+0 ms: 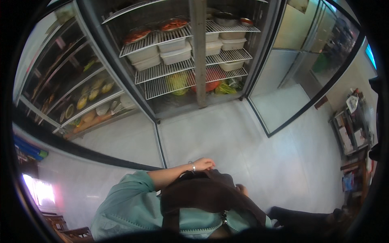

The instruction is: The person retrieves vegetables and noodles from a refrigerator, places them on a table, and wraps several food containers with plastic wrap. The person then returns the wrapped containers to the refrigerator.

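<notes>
My left hand [204,164], with a bracelet at the wrist, is in front of my body at the edge of a dark brown apron [194,194]. Its fingers curl downward, and their undersides are hidden. Only a small part of my right hand [242,189] shows past the apron's other side. Before me stands a refrigerator [199,60] with its left glass door [121,145] and right glass door [285,91] swung wide. Lidded white plastic tubs [176,56] sit on its wire shelves [165,71]. Above them lie plates of reddish food [173,24].
Leafy green vegetables [177,82] and a red bag [209,82] fill the refrigerator's bottom. A metal bowl [226,19] sits on an upper shelf. To the right is a loaded rack [351,130]; wooden chairs [74,232] stand at lower left. Pale floor [212,133] lies between the doors.
</notes>
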The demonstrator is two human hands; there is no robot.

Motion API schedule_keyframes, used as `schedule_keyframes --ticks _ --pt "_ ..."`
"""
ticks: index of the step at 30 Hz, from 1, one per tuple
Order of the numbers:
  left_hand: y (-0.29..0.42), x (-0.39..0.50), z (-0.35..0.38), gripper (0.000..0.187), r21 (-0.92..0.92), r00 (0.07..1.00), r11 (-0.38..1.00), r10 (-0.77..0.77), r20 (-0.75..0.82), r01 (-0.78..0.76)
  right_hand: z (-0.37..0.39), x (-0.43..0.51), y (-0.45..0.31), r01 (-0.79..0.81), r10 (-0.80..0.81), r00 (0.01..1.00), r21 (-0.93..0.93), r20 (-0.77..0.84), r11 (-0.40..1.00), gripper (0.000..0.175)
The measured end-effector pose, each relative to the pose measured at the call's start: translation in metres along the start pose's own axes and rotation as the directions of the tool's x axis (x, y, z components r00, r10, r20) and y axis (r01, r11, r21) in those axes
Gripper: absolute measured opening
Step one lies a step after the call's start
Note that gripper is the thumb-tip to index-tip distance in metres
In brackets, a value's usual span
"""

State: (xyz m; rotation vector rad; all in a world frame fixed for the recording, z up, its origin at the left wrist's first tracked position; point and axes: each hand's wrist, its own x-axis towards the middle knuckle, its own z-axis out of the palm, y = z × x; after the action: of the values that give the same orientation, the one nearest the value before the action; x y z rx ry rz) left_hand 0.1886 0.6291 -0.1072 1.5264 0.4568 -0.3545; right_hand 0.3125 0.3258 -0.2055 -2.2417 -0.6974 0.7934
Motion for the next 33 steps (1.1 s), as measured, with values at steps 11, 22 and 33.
schedule_keyframes --ticks 11,22,33 --pt "-0.005 0.03 -0.047 0.027 -0.131 1.0 0.991 0.011 0.021 -0.008 -0.044 0.118 -0.025 -0.02 0.035 0.986 -0.089 0.162 0.996 0.028" --pt "0.013 0.068 -0.134 0.025 -0.209 0.994 0.977 0.013 -0.106 -0.036 -0.01 0.205 -0.086 0.074 -0.054 0.964 -0.069 0.259 0.995 0.048" --pt "-0.012 0.049 -0.202 0.025 -0.186 0.981 0.977 -0.128 -0.145 0.1 -0.046 0.438 -0.144 -0.134 0.049 0.959 0.295 0.279 0.946 0.081"
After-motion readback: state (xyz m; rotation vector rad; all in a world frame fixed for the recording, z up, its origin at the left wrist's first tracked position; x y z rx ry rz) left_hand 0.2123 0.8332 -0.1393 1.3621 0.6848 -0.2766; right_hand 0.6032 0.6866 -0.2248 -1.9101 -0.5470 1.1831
